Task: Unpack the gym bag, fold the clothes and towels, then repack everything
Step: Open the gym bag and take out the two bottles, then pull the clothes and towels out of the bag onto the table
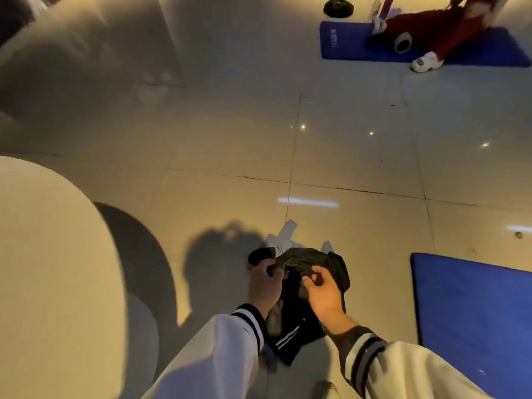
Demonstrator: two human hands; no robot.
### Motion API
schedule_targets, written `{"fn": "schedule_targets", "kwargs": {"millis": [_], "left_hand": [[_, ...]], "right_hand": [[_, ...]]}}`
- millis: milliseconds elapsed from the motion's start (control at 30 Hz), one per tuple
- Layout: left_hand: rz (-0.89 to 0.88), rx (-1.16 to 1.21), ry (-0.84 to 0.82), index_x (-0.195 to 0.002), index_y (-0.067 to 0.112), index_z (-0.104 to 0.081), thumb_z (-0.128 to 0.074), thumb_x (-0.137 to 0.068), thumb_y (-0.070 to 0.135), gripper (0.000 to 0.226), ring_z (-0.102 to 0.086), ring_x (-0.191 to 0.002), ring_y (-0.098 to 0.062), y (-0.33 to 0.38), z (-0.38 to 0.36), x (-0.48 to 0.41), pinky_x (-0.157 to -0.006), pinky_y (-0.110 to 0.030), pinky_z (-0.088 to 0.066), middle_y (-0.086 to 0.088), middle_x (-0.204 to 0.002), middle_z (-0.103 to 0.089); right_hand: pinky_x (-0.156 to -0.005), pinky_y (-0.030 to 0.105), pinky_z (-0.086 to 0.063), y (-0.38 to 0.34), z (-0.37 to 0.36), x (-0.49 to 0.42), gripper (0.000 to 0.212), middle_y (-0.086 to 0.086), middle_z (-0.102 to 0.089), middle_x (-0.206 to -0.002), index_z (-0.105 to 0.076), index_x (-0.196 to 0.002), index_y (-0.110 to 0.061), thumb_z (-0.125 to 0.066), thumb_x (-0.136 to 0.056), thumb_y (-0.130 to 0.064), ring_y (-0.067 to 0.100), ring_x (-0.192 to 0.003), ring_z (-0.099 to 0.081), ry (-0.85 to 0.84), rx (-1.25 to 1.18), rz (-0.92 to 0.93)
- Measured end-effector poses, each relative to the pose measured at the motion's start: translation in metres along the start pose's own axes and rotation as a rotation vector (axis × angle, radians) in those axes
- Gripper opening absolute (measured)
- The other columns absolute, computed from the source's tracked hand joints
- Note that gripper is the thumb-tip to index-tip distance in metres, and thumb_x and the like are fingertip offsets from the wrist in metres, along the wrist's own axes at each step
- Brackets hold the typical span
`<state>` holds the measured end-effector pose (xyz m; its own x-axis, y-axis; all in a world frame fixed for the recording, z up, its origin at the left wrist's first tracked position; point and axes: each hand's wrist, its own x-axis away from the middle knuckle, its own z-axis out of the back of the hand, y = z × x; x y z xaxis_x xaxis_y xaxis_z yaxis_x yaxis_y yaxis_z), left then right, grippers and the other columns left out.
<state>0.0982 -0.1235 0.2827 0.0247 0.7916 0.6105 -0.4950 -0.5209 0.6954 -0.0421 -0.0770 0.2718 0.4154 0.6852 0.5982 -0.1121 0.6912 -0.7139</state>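
A dark garment (313, 262) hangs bunched between both hands over the tiled floor (359, 156), its lower part drooping toward the sleeves, where white stripes (288, 336) show. The left hand (263, 286) has its fingers curled round a gathered wad at the garment's upper left edge. The right hand (324, 293) pinches a fold of the same cloth between thumb and fingers. The fabric looks thin, soft and light, so it will likely sag and crumple wherever it is unsupported. For folding, it is probably best taken by a hem or waistband, hands apart, and shaken flat. A white cloth (283, 236) lies on the floor just beyond it, partly hidden. A blue mat (475, 312) lies to the right. I cannot make out the gym bag.
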Motion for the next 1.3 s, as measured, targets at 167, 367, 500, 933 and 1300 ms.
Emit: {"fn": "schedule_targets", "kwargs": {"millis": [167, 367, 500, 933, 1300], "left_hand": [[-0.004, -0.051, -0.019, -0.143, 0.024, -0.048, -0.059, -0.099, 0.033, 0.046, -0.042, -0.137, -0.024, -0.066, -0.091, -0.074, -0.114, -0.039, -0.036, -0.006, -0.15, -0.043], [0.132, -0.163, -0.109, -0.156, 0.041, -0.022, -0.056, -0.099, 0.047, 0.067, -0.015, -0.152, -0.035, -0.172, -0.165, -0.161, -0.116, -0.046, -0.028, -0.016, -0.167, 0.0], [0.253, -0.219, -0.101, -0.152, 0.058, 0.0, -0.056, -0.09, 0.067, 0.084, -0.016, -0.15, -0.046, -0.243, -0.194, -0.22, -0.118, -0.057, -0.028, -0.019, -0.165, 0.014], [0.334, 0.526, -0.199, -0.126, 0.045, -0.059, -0.075, -0.088, 0.043, 0.042, -0.068, -0.111, -0.028, -0.317, -0.247, -0.27, -0.099, -0.053, -0.054, -0.005, -0.122, -0.07], [0.173, 0.504, -0.156, -0.123, 0.045, -0.061, -0.067, -0.087, 0.037, 0.038, -0.065, -0.115, -0.016, -0.171, -0.163, -0.13, -0.107, -0.048, -0.047, 0.009, -0.119, -0.071]], "right_hand": [[-0.085, 0.027, -0.044, 0.097, 0.008, -0.085, 0.031, 0.0, -0.063, -0.113, -0.054, -0.125, -0.021, -0.064, -0.096, -0.02, 0.024, -0.105, -0.062, 0.016, 0.005, -0.047], [-0.107, 0.043, -0.045, 0.218, -0.019, -0.199, 0.061, 0.0, -0.059, -0.135, -0.05, -0.141, -0.024, -0.065, -0.086, -0.045, 0.023, -0.126, -0.055, -0.019, 0.147, 0.022], [-0.117, 0.058, -0.024, 0.251, -0.044, -0.25, 0.068, 0.003, -0.032, -0.159, -0.03, -0.151, -0.04, -0.056, -0.091, -0.056, 0.034, -0.149, -0.022, 0.005, 0.336, 0.005], [-0.094, 0.027, -0.053, 0.341, -0.121, -0.285, 0.033, -0.001, -0.064, -0.131, -0.05, -0.133, -0.036, -0.056, -0.101, -0.031, 0.01, -0.112, -0.066, -0.245, -0.395, -0.158], [-0.1, 0.022, -0.037, 0.172, -0.056, -0.131, 0.065, -0.019, -0.047, -0.138, -0.018, -0.154, -0.033, -0.056, -0.101, -0.034, 0.006, -0.125, -0.049, -0.037, -0.199, 0.023]]}}
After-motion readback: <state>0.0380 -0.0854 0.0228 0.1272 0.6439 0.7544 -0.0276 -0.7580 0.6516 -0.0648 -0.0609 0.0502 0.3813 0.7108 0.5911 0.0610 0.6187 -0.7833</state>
